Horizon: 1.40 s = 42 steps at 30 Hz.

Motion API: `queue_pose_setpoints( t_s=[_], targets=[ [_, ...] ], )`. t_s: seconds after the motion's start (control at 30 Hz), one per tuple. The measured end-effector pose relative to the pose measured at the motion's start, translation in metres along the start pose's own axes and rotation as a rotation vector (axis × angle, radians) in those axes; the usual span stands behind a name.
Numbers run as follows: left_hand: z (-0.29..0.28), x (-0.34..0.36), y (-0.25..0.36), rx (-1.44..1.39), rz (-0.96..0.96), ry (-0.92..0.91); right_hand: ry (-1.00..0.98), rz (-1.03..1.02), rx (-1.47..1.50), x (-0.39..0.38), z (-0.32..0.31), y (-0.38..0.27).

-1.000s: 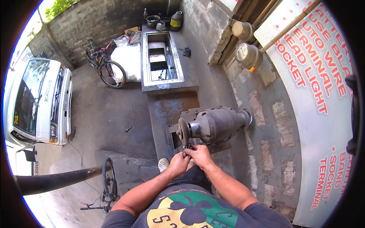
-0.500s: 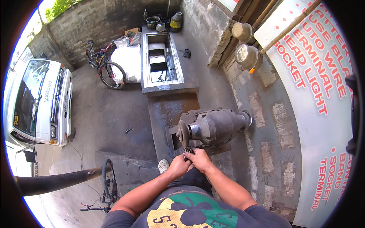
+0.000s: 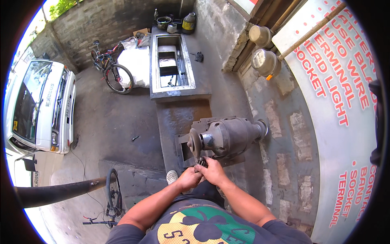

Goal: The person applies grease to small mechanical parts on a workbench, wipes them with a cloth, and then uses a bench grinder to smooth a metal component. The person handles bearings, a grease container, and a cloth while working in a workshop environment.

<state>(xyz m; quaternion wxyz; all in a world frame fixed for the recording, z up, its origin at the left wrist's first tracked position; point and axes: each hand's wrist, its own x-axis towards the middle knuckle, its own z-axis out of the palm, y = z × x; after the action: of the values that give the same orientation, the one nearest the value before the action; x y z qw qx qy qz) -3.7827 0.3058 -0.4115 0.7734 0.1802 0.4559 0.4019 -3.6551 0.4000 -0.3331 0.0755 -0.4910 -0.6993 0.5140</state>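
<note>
A large grey bench grinder [image 3: 235, 135] is mounted on a low concrete block in front of me. Its round grinding wheel [image 3: 195, 143] faces left on the shaft. Just below the wheel, both hands meet around a small dark metal gear [image 3: 201, 162], whose toothed end shows above the fingers. My left hand [image 3: 188, 179] is closed on its lower side, fingers mostly hidden. From the right, my right hand [image 3: 213, 170] grips it with the thumb along it. The gear sits at the wheel's lower edge; whether they touch I cannot tell.
Beyond the grinder stands a concrete counter with a metal-framed sink-like opening [image 3: 191, 83]. A bicycle [image 3: 118, 77] leans by white sacks, and a white truck [image 3: 44, 105] is parked left. Another bicycle wheel [image 3: 115, 191] and a dark pole [image 3: 61, 193] are near left. A wall with meters [image 3: 262, 60] borders the right.
Both hands stay at the wheel with the gear, shifting and tilting it slightly. The right hand's fingers have moved a little. The view has shifted slightly.
</note>
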Motion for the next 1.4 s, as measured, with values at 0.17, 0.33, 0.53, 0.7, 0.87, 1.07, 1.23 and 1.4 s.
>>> queue_pose_setpoints(
  t_s=[0.17, 0.33, 0.53, 0.7, 0.87, 1.07, 1.23, 1.4],
  targets=[
    [0.026, -0.027, 0.023, 0.617, 0.178, 0.240, -0.165, 0.086, 0.259, -0.005, -0.006, 0.014],
    [0.016, -0.007, 0.010, 0.659, 0.226, 0.407, -0.112, 0.072, 0.452, 0.019, 0.019, 0.047],
    [0.023, -0.017, 0.029, 0.298, -0.003, 0.312, -0.126, 0.165, 0.292, 0.016, 0.001, 0.014],
    [0.014, 0.001, 0.008, 0.033, -0.085, 0.236, -0.047, 0.189, -0.160, 0.021, -0.002, -0.006],
    [0.009, 0.000, 0.002, 0.524, 0.162, 0.373, 0.210, -0.022, -0.130, 0.016, 0.009, 0.000],
    [0.021, -0.038, 0.004, 0.771, 0.267, 0.423, 0.101, 0.047, 0.456, -0.026, 0.017, 0.052],
    [0.021, -0.021, 0.015, 0.703, 0.293, 0.425, -0.183, 0.048, 0.694, -0.004, 0.013, 0.050],
    [0.020, -0.004, 0.006, 0.625, 0.329, 0.396, -0.051, 0.098, 0.593, 0.004, 0.019, 0.040]
  ],
)
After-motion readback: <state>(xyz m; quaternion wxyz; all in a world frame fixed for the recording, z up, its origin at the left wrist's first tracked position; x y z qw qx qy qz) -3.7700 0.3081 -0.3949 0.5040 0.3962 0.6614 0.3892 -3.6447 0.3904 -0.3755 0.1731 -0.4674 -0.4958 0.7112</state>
